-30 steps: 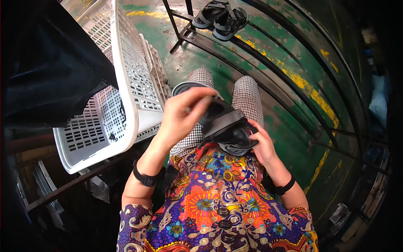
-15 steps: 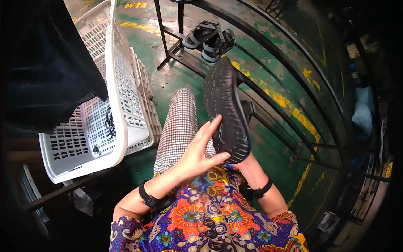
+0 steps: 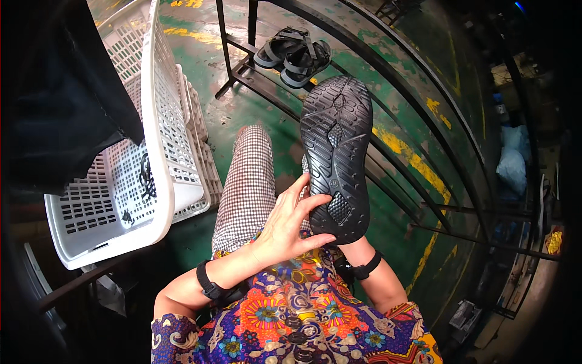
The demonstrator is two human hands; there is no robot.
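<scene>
A black sandal [image 3: 339,145] is held up in front of me, its ridged sole turned toward me and its toe pointing away. My left hand [image 3: 288,224] rests against the heel's left side with fingers spread, one fingertip on the sole and the thumb at the heel's lower edge. Behind the heel is my right hand, supporting the sandal; only its wrist [image 3: 357,250] shows, and its fingers are hidden.
A pair of dark strapped sandals [image 3: 294,57] sits on the black metal rack [image 3: 418,73] ahead. To my left stands a white perforated basket [image 3: 159,206] with small black pieces inside. Dark material [image 3: 66,103] hangs over the basket. A pale blue bag [image 3: 512,161] lies far right.
The sandal has turned so its sole now faces me squarely, where before it was tilted sideways. My left-hand fingers have shifted lower on the heel. The view has shifted slightly.
</scene>
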